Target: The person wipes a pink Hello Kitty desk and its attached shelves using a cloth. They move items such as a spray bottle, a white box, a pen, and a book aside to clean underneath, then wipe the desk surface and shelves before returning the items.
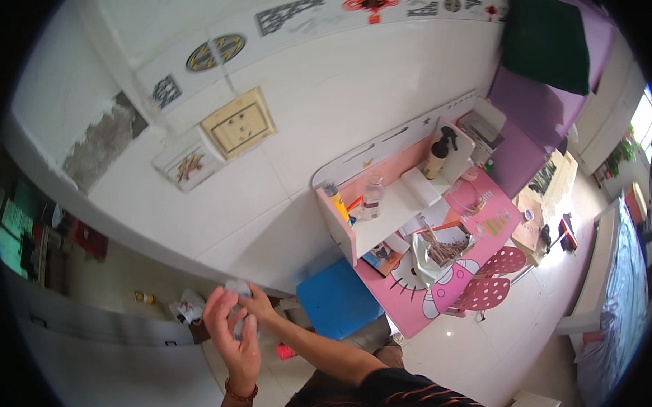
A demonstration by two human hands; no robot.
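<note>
In front of my body, near the lower edge of the wall, both hands are close together. A small pale grey thing, blurred and perhaps crumpled, shows at the fingers of my right hand, which appears to grip it. My left hand, with a red bead bracelet on its wrist, is raised beside it with curved fingers and the thumb apart. More grey shows between that thumb and the fingers. Whether the left hand touches the thing is hidden.
A blue stool stands right of my hands, beside a pink desk with a shelf, bottles and an opened packet. Red twine lies on the floor. A plastic bag sits left. A wall socket is above.
</note>
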